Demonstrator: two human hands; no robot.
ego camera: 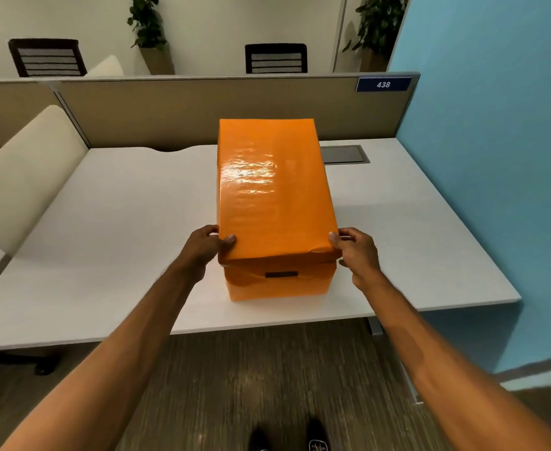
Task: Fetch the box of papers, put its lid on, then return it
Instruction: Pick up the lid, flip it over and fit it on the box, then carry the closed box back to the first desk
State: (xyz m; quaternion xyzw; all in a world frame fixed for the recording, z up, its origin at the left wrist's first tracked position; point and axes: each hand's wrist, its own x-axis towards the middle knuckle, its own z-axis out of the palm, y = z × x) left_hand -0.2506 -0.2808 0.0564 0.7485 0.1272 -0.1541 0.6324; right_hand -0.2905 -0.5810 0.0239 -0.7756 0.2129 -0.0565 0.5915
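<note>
Across the white desk (105,255), our left hand (204,244) and right hand (355,252) pinched the glossy orange cardboard lid (274,196) on its box (279,284) between them; likely paper-heavy and slick, better lifted underneath.

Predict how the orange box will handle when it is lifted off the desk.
The orange box looks glossy, so it may slip in a bare grip. Its lid seems only loosely seated, so lifting by it could pull it off. The handle slot probably gives safer purchase.
</note>
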